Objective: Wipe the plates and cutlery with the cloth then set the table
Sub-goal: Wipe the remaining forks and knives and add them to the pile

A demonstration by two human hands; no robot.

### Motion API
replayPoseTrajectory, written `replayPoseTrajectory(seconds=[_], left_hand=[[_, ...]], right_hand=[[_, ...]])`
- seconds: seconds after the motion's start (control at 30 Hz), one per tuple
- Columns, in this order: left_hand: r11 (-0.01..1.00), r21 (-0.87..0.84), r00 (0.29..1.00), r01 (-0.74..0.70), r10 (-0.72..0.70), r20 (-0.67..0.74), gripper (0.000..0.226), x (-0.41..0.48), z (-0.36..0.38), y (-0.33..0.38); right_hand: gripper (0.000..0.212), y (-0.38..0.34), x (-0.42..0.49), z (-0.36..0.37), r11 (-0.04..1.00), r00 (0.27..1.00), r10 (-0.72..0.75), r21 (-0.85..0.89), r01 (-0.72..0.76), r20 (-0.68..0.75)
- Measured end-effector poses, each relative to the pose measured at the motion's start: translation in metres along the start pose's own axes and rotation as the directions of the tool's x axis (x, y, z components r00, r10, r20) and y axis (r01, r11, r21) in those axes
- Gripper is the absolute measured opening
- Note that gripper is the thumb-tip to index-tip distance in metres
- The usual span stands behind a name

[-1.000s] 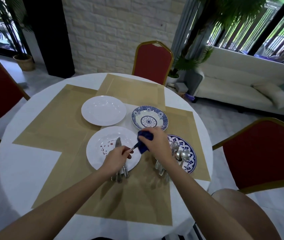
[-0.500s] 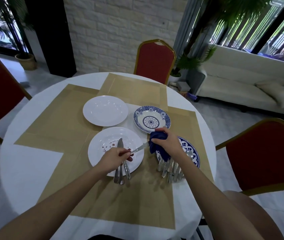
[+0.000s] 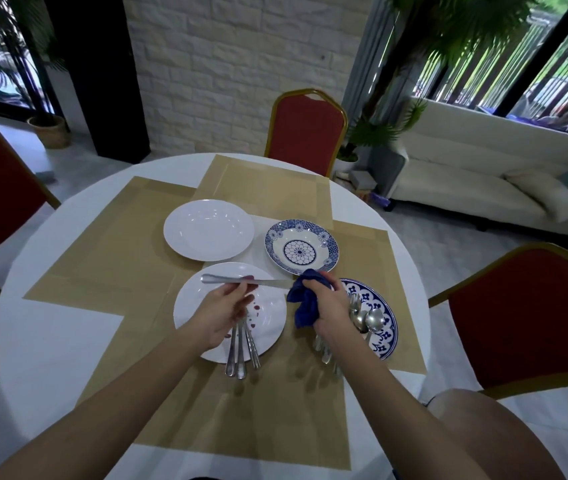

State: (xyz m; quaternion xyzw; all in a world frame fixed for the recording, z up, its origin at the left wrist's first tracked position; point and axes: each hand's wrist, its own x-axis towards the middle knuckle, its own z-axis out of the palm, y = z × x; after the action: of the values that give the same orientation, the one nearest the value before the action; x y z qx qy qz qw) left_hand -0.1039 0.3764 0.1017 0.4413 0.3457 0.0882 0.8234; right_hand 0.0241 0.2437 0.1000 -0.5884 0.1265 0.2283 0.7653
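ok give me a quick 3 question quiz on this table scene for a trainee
1. True or false: the left hand holds a knife level above the spotted white plate.
2. What does the right hand grip? A) a spoon B) the blue cloth C) a bowl
3. Fill in: the unwiped spoons lie on the ____ patterned plate.

Key: 1 true; 2 B; 3 blue
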Motion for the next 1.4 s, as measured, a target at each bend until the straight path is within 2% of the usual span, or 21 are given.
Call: replayPoseTrajectory(seconds=[0.17,0.23,0.33,0.43,0.53,0.67,0.77,0.9,1.03,1.1,1.17,1.23,1.3,1.4], left_hand=[[0.985,-0.129,0.969,-0.111,0.078,-0.235,0.023,0.001,0.026,-0.007],[0.984,-0.108,0.950,-0.138,0.100,-0.297,0.026,0.002,0.023,-0.002],[0.996,-0.028,0.934,-0.087,0.071,-0.351,0.022,0.008,0.012,0.000],[0.998,0.049,0.946,0.032,-0.014,-0.324,0.016,0.010,0.006,-0.003],[0.984,0.167,0.951,0.056,-0.001,-0.309,0.023,0.007,0.007,-0.006],[0.979,0.202,0.949,-0.003,0.066,-0.307,0.028,0.002,0.004,-0.005],[0.964,0.261,0.963,-0.054,0.120,-0.242,0.030,0.001,0.002,0.000],[0.829,0.548,0.992,-0.106,0.130,-0.004,0.032,-0.005,0.003,-0.001],[0.686,0.690,0.973,-0.230,0.151,0.174,0.032,-0.012,0.015,-0.007],[0.613,0.744,0.964,-0.267,0.165,0.210,0.031,-0.014,0.020,-0.008],[0.532,0.799,0.959,-0.281,0.188,0.212,0.030,-0.014,0.020,-0.009],[0.465,0.835,0.953,-0.294,0.209,0.219,0.030,-0.015,0.018,-0.011],[0.471,0.826,0.948,-0.309,0.220,0.230,0.030,-0.015,0.019,-0.014],[0.509,0.803,0.948,-0.310,0.231,0.220,0.031,-0.014,0.022,-0.016]], right_hand=[[0.037,0.023,-0.020,0.014,0.998,0.999,0.037,-0.053,-0.035,0.034],[0.039,0.028,-0.022,0.011,0.993,0.994,0.062,-0.103,-0.053,0.090],[0.033,0.029,-0.022,0.004,0.960,0.982,0.077,-0.279,-0.027,0.171],[0.030,0.024,-0.019,-0.001,0.942,0.987,0.040,-0.336,0.015,0.157],[0.030,0.016,-0.015,-0.005,0.899,0.985,-0.051,-0.422,0.117,0.164],[0.028,0.005,-0.015,-0.004,0.884,0.969,-0.110,-0.424,0.197,0.220],[0.026,-0.003,-0.016,0.000,0.869,0.954,-0.184,-0.415,0.271,0.238],[0.038,-0.011,-0.016,0.008,0.695,0.866,-0.327,-0.526,0.491,0.377],[0.039,-0.016,-0.017,0.018,0.433,0.711,-0.366,-0.566,0.702,0.601],[0.036,-0.017,-0.014,0.019,0.289,0.643,-0.349,-0.574,0.766,0.682],[0.033,-0.022,-0.009,0.019,0.200,0.626,-0.357,-0.597,0.777,0.694],[0.031,-0.029,0.000,0.019,0.155,0.631,-0.448,-0.640,0.753,0.634],[0.031,-0.031,0.003,0.017,0.104,0.599,-0.516,-0.649,0.754,0.613],[0.034,-0.016,-0.004,0.012,-0.055,0.491,-0.411,-0.558,0.828,0.768]])
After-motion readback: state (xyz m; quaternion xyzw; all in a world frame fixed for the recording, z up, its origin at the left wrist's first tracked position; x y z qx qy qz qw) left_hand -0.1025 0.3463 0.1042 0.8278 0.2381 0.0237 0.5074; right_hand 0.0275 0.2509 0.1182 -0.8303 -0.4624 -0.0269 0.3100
